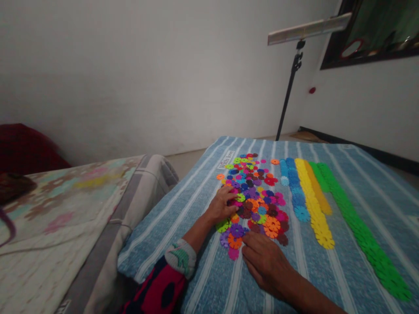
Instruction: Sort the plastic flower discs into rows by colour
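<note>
While our left hand lies on the near-left side of the pile: we hold its thumb apart from the fingers, which reach rightward over the discs.
At those left fingertips: a lime disc sits just beside them, toward the gap between finger and thumb; we cannot tell whether they touch it.
Right hand: we keep our right hand at the near edge of the pile, palm down, fingers bent and close together; their tips are partly hidden, so we cannot tell whether they pinch anything.
By the right fingertips: an orange disc lies just to their left, with a pink disc on its near side.
Pile: our flower-shaped discs, mixed in colour and overlapping, spread between the hands and away beyond them.
Rows: to the right of the pile we see a blue row, a yellow row, a shorter amber row, a short green row and a long green row.
Cloth: all these lie on our blue striped cloth.
Farther out: a flowered cover at left, a black stand beyond the cloth.
</note>
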`<state>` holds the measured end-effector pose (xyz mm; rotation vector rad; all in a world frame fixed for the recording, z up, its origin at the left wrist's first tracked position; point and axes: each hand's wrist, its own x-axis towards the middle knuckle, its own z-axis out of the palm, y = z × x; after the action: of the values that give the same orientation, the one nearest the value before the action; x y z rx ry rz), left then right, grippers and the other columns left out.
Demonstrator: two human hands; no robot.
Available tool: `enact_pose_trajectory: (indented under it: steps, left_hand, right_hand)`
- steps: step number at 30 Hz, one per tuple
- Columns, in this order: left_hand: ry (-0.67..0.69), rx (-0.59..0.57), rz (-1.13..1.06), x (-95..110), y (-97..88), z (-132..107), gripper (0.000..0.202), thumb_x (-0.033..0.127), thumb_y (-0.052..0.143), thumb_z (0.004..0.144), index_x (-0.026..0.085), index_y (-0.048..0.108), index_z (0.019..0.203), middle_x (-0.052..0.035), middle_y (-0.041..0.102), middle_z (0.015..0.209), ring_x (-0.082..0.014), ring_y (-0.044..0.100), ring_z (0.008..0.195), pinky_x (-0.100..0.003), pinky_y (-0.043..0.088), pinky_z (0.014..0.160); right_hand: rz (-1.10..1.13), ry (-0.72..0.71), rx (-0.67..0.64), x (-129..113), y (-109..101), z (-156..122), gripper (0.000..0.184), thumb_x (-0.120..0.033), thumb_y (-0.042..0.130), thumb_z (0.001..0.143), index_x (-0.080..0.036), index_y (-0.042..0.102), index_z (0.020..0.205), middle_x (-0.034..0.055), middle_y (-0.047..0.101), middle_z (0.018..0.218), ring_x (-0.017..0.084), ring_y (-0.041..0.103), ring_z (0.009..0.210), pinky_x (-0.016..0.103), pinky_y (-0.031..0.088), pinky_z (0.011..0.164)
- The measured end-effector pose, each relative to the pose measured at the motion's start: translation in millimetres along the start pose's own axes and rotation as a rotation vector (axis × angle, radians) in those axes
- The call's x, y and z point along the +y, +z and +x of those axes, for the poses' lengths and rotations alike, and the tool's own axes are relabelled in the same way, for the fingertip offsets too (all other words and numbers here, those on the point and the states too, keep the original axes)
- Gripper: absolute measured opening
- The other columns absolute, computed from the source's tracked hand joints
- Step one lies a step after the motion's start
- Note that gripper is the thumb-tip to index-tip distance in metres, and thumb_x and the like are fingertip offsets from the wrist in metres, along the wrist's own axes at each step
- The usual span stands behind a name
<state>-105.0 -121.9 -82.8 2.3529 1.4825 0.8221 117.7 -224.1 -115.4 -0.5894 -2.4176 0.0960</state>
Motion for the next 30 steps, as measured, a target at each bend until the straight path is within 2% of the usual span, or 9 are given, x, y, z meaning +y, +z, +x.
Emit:
enact_pose_trajectory:
  steps: [3,5,9,12,14,18,23,27,30]
  left_hand:
    - [0.084,-0.111,0.089,1,1.3,7,0.034,0.032,0.076,0.073,0.022,0.074,0.106,-0.0131,0.060,0.137,-0.0309,0.052,0.129,-0.049,0.037,0.112]
    - [0.084,-0.123,0.119,1,3.0,11,0.025,0.031,0.070,0.079,0.022,0.074,0.103,-0.0123,0.062,0.133,-0.0291,0.054,0.125,-0.047,0.039,0.110]
    - [-0.007,-0.039,0.129,-5,0.4,13,0.017,0.028,0.063,0.082,0.022,0.073,0.094,-0.0103,0.068,0.121,-0.0260,0.059,0.116,-0.044,0.044,0.105]
    - [-0.084,0.049,0.065,-12,-13.2,9,0.016,0.029,0.061,0.083,0.021,0.074,0.089,-0.0088,0.071,0.109,-0.0234,0.063,0.107,-0.038,0.046,0.101]
    - [-0.164,0.062,0.023,-15,-26.6,3,0.020,0.029,0.057,0.083,0.020,0.075,0.085,-0.0069,0.073,0.096,-0.0215,0.066,0.095,-0.035,0.049,0.092]
    - [-0.263,-0.122,-0.013,-8,-48.2,-10,0.019,0.031,0.059,0.078,0.020,0.075,0.076,-0.0024,0.070,0.077,-0.0181,0.064,0.074,-0.028,0.048,0.070]
    - [-0.137,-0.311,0.116,15,-49.6,-18,0.011,0.026,0.064,0.074,0.024,0.074,0.079,0.0003,0.065,0.075,-0.0176,0.059,0.076,-0.026,0.043,0.071]
    - [-0.121,-0.358,0.239,21,-43.6,-15,0.012,0.023,0.064,0.073,0.024,0.073,0.081,0.0005,0.061,0.075,-0.0176,0.056,0.077,-0.026,0.041,0.071]
    - [-0.159,-0.340,0.153,15,-39.8,-13,0.010,0.020,0.065,0.069,0.021,0.071,0.077,0.0010,0.060,0.075,-0.0165,0.055,0.077,-0.025,0.040,0.070]
  right_hand:
    - [0.000,0.008,-0.001,-1,-1,1,0.015,-0.007,0.050,0.086,-0.017,0.058,0.094,0.0118,0.066,0.106,0.025,0.061,0.103,0.041,0.051,0.092]
    - [-0.006,0.014,0.003,-1,-2,1,0.016,-0.008,0.049,0.087,-0.018,0.058,0.095,0.0119,0.066,0.107,0.025,0.061,0.104,0.041,0.051,0.092]
    - [-0.023,0.017,-0.001,-1,0,-2,0.017,-0.009,0.048,0.089,-0.018,0.059,0.099,0.0123,0.067,0.111,0.025,0.060,0.108,0.042,0.050,0.096]
    - [-0.031,0.029,-0.018,-1,2,-4,0.018,-0.009,0.047,0.090,-0.018,0.060,0.099,0.0120,0.067,0.113,0.026,0.059,0.109,0.043,0.049,0.097]
    - [-0.033,0.031,-0.020,0,2,-4,0.017,-0.010,0.048,0.090,-0.017,0.060,0.099,0.0117,0.067,0.112,0.026,0.059,0.108,0.043,0.049,0.096]
    - [-0.012,0.008,0.004,0,1,-1,0.015,-0.009,0.048,0.089,-0.017,0.060,0.094,0.0117,0.067,0.107,0.025,0.059,0.102,0.040,0.050,0.092]
    - [0.012,0.018,0.015,0,1,1,0.014,-0.009,0.048,0.089,-0.018,0.059,0.092,0.0109,0.066,0.105,0.024,0.058,0.100,0.040,0.048,0.089]
    - [0.033,0.025,0.004,-1,-2,4,0.012,-0.009,0.048,0.089,-0.018,0.056,0.088,0.0091,0.064,0.100,0.023,0.057,0.096,0.037,0.047,0.086]
    - [0.048,0.017,0.016,0,-3,5,0.013,-0.008,0.048,0.089,-0.019,0.055,0.086,0.0078,0.064,0.096,0.022,0.056,0.092,0.036,0.046,0.083]
